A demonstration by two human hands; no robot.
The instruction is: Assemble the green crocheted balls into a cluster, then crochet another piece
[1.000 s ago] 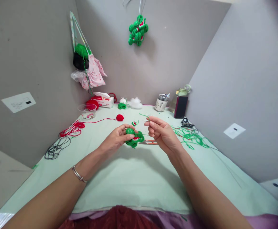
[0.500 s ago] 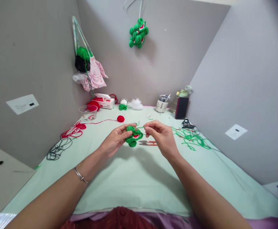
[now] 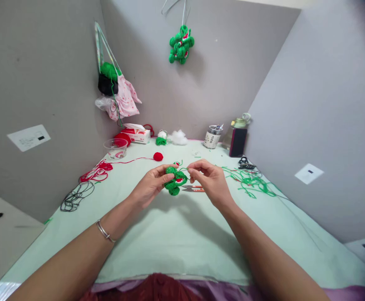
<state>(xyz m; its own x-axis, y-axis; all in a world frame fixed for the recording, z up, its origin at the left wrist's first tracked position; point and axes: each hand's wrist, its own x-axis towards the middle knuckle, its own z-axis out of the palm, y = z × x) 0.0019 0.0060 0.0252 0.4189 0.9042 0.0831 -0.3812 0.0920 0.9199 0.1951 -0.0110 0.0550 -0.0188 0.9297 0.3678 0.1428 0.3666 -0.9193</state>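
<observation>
My left hand (image 3: 153, 184) is closed around a small green crocheted toy (image 3: 178, 177) with a red and white mouth, held above the table. Just right of it, my right hand (image 3: 209, 179) pinches thin green yarn (image 3: 184, 169) between thumb and fingertips; the strand runs to the toy. Whether a needle is also in that pinch is too small to make out. Orange-handled thread snips (image 3: 193, 189) lie on the table under my right hand, their handle end hidden behind it.
Green yarn scraps (image 3: 251, 182) and black scissors (image 3: 245, 162) lie to the right. Red yarn (image 3: 97, 171) and black cord (image 3: 77, 195) are at left. A plastic tub (image 3: 116, 149), tissue box (image 3: 138, 134), red ball (image 3: 158, 156), pen tin (image 3: 212, 138) and phone (image 3: 238, 142) stand farther back.
My right hand has moved slightly closer to the toy, and the toy has turned a little in my left hand. Both hands keep their hold.
</observation>
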